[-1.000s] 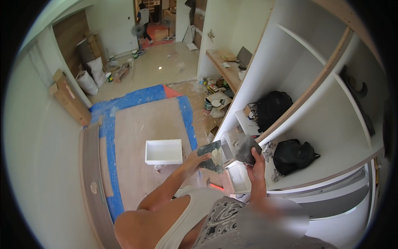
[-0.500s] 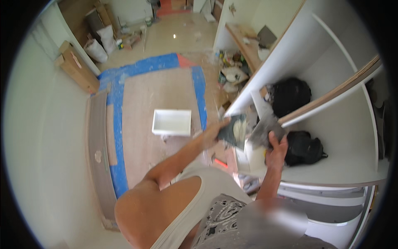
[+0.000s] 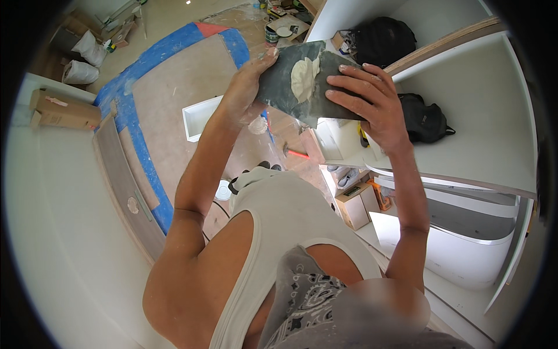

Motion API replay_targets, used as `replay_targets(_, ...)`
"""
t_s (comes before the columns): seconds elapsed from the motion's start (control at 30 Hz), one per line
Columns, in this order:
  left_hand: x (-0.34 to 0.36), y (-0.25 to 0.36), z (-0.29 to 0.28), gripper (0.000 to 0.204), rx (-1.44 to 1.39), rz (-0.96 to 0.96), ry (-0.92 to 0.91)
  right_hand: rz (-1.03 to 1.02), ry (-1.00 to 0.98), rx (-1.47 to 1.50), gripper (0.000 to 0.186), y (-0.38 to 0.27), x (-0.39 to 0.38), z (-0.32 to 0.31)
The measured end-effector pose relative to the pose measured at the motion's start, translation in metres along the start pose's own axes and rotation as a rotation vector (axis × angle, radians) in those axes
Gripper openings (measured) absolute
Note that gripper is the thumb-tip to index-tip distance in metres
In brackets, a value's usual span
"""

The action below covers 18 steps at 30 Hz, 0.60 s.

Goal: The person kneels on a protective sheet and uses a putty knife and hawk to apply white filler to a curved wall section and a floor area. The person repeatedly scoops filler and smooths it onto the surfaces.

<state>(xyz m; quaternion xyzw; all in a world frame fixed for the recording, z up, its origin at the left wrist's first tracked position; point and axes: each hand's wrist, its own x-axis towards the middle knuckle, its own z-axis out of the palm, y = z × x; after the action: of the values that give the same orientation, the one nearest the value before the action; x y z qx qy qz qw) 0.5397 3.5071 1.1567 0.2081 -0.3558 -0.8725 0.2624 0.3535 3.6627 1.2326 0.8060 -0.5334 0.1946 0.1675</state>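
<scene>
Out in front of me, my left hand (image 3: 245, 87) is closed on the left edge of a dark grey flat plate (image 3: 275, 86). A lump of cream-coloured putty (image 3: 304, 80) lies on its upper face. My right hand (image 3: 375, 104) grips a second flat dark grey blade (image 3: 338, 109), fingers spread over its top; it looks like a wide putty knife. The blade's edge meets or overlaps the plate just right of the putty; I cannot tell exactly how far. My right thumb is hidden beneath. Whitish smears mark both hands and the plate.
A white open box (image 3: 197, 121) stands on the floor sheet, edged with blue covering (image 3: 136, 70). White cabinets (image 3: 476, 110) rise at my right, holding two black bags (image 3: 427, 119). A red-handled hammer (image 3: 297, 153) lies below my hands. A wall (image 3: 52, 203) runs along my left.
Both hands have risen and come together, bringing the blade from apart on the right against the plate. My view has shifted, showing more of my body and the lower cabinet.
</scene>
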Motion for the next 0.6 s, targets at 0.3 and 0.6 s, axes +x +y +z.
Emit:
replay_targets(0.3, -0.006, 0.000, 0.016, 0.034, 0.090, 0.047, -0.017, -0.049, -0.057, 0.013, 0.048, 0.013, -0.001, -0.014)
replay_targets(0.6, 0.001, -0.004, 0.039, 0.035, 0.129, 0.074, -0.016, -0.101, -0.035, -0.021, 0.038, 0.021, -0.007, -0.022)
